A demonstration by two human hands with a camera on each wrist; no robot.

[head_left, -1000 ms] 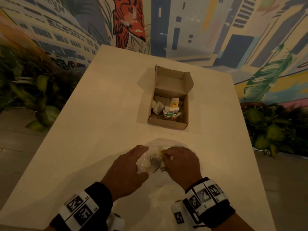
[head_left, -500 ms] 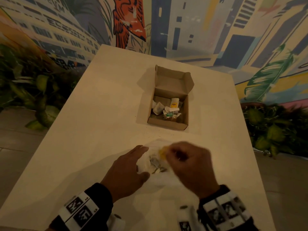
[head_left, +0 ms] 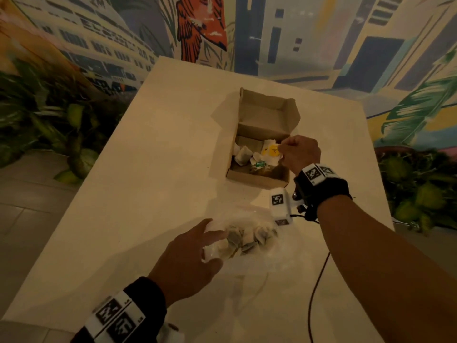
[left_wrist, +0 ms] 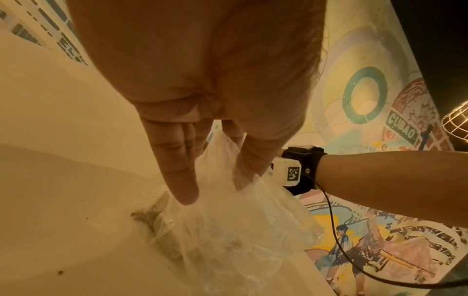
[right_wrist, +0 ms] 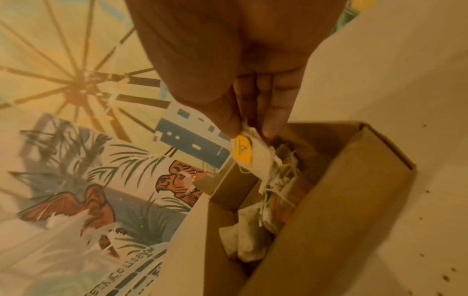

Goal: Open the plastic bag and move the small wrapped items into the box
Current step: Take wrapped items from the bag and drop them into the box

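Note:
An open cardboard box (head_left: 257, 178) (right_wrist: 336, 200) stands mid-table with several small wrapped items (head_left: 243, 155) (right_wrist: 249, 240) inside. My right hand (head_left: 298, 153) (right_wrist: 253, 128) is over the box's right side and pinches a white wrapped item with a yellow round label (head_left: 272, 152) (right_wrist: 244, 150) just above the others. The clear plastic bag (head_left: 247, 240) (left_wrist: 228, 230) lies on the table nearer to me, with more greyish wrapped items (head_left: 237, 237) showing through it. My left hand (head_left: 188, 256) (left_wrist: 210, 186) holds the bag's left end between thumb and fingers.
The pale table (head_left: 148, 194) runs from me to a painted mural wall (head_left: 321, 33). Leafy plants (head_left: 49, 125) stand beside the table on the left, and more plants (head_left: 420, 189) on the right. A thin dark cable (head_left: 314, 288) hangs from my right wrist across the table.
My right hand came out of the bag with a yellow-labelled item and carried it forward over the box. My left hand stayed on the bag.

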